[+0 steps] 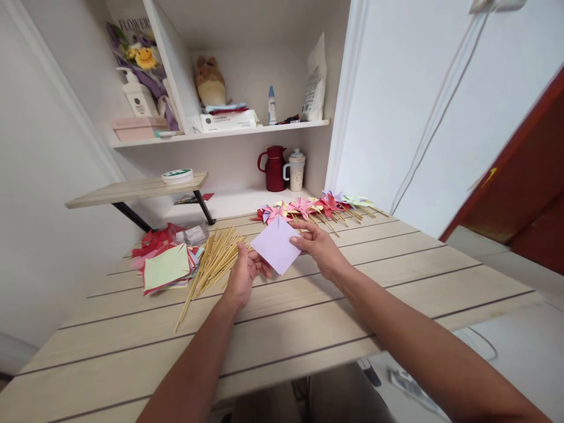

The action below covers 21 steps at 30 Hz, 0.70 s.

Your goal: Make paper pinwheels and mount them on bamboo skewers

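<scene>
A square of lilac paper (277, 247) is held up with one corner pointing up; a short slit line shows near that top corner. My right hand (319, 249) pinches its right corner, thumb on the front face and fingers behind. At the left corner is my left hand (247, 273), its thumb raised apart from the paper. The fingers of that hand reach under the paper's lower left edge; whether they touch it I cannot tell. Bamboo sticks (218, 258) lie in a loose pile just left of my left hand.
Left of the sticks sits a stack of cut paper (166, 267), with red sheets (154, 244) behind. Finished paper pinwheels (304, 207) on sticks line the table's back edge. A dark red jug (275, 170) and a lidded cup (296, 171) stand beneath the shelf. A small wooden riser (132, 191) is at left.
</scene>
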Each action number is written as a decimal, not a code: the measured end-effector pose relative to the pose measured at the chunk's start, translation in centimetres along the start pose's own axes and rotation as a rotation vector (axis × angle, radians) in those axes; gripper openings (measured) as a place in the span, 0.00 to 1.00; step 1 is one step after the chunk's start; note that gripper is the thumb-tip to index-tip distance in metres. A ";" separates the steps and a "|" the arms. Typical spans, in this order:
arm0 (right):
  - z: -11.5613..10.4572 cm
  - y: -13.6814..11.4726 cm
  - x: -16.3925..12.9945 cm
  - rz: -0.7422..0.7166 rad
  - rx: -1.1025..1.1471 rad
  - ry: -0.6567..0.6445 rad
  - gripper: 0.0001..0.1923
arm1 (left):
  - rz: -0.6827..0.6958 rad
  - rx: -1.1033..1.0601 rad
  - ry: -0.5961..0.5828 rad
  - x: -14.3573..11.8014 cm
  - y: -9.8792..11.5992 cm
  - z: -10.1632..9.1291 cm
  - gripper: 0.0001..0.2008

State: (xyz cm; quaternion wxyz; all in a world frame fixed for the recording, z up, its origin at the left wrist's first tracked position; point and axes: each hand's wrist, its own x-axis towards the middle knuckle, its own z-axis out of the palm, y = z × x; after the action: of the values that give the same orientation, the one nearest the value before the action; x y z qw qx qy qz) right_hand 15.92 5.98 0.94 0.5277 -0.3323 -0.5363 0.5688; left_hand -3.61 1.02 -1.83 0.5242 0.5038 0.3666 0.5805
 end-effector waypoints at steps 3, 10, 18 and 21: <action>-0.3 -0.1 0.2 -0.010 -0.003 0.041 0.22 | 0.004 -0.008 -0.001 0.0 0.1 -0.1 0.45; -2.0 -1.9 0.3 -0.059 -0.090 -0.098 0.17 | -0.124 -0.075 -0.072 -0.2 0.4 0.0 0.35; -2.0 -1.7 -0.1 -0.144 -0.364 -0.326 0.16 | -0.202 0.172 -0.259 -1.3 -0.2 0.9 0.23; -1.4 -1.3 -0.3 -0.191 -0.421 -0.370 0.14 | -0.183 0.170 -0.194 -1.4 -0.3 1.0 0.24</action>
State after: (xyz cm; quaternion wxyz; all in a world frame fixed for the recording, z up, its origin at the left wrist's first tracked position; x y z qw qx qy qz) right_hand 17.64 5.91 1.88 0.3915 -0.2728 -0.7584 0.4439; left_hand -2.67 -0.38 -2.19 0.5634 0.5644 0.4065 0.4457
